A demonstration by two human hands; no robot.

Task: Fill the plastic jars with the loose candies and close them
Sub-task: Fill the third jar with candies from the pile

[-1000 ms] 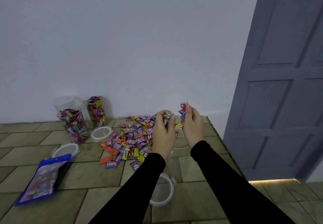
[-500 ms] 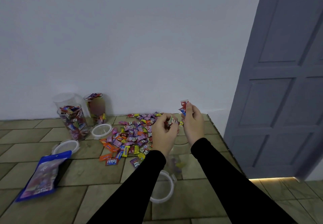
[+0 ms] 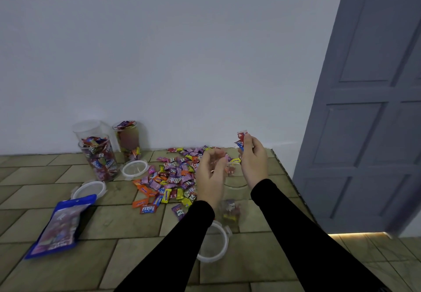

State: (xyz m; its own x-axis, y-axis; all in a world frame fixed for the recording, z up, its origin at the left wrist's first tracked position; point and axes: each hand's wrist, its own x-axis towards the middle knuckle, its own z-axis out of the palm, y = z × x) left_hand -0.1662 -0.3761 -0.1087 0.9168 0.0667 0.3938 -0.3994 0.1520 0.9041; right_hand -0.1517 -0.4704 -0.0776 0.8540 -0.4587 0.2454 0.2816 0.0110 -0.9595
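Jar [image 3: 232, 203] stands open on the tiled floor directly below both hands; we see left hand [image 3: 211, 175] loosely spread, releasing candies, while right hand [image 3: 252, 162] pinches wrapped candies [image 3: 241, 140] just above the mouth.

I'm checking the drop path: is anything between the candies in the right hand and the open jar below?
Nothing visible blocks it. The right hand pinches red and blue candies above the clear jar, whose mouth is uncovered; its lid lies on the floor nearer the person.
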